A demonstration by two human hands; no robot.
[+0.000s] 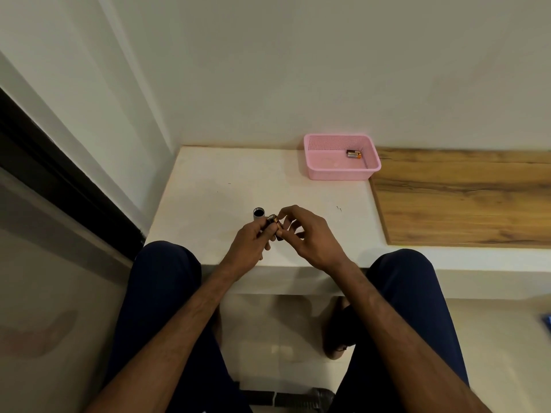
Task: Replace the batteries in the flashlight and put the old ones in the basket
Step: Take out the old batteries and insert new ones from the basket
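Observation:
A grey flashlight body (258, 215) stands up out of my left hand (250, 240), its open dark end facing me. Right beside that opening is a battery (273, 221) with a copper-coloured band, pinched by the fingertips of my right hand (304, 234) and touched by my left fingers. Both hands hover over the near part of the white table (223, 189). At the table's back right stands a pink basket (316, 169) with two batteries (354, 154) lying in its far right corner.
A wooden surface (462, 198) adjoins the table on the right. Plain walls close off the back and left. My knees in dark trousers flank the table's front edge, with tiled floor below.

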